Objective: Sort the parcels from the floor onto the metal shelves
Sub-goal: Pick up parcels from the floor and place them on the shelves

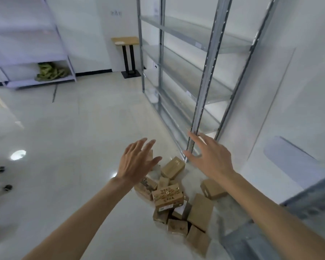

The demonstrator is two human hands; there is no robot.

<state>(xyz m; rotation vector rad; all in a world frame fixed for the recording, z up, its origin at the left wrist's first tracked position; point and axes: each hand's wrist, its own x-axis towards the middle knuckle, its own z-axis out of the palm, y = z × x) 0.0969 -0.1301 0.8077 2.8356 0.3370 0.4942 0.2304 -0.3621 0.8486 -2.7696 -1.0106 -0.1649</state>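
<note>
At lower centre of the frame, the left hand [137, 162] reaches out with fingers spread, holding nothing. Below and between the hands, brown parcels [176, 199] lie heaped on the floor [73, 137]. The right hand [211, 158], fingers likewise spread, hovers before the metal shelves [201, 87] at upper right.

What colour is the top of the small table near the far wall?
Light wood brown, on black legs; the table shows in the head view.

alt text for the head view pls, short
Both hands, left hand and right hand, reach out open and empty above a pile of cardboard parcels on the floor, beside bare metal shelves.
</note>
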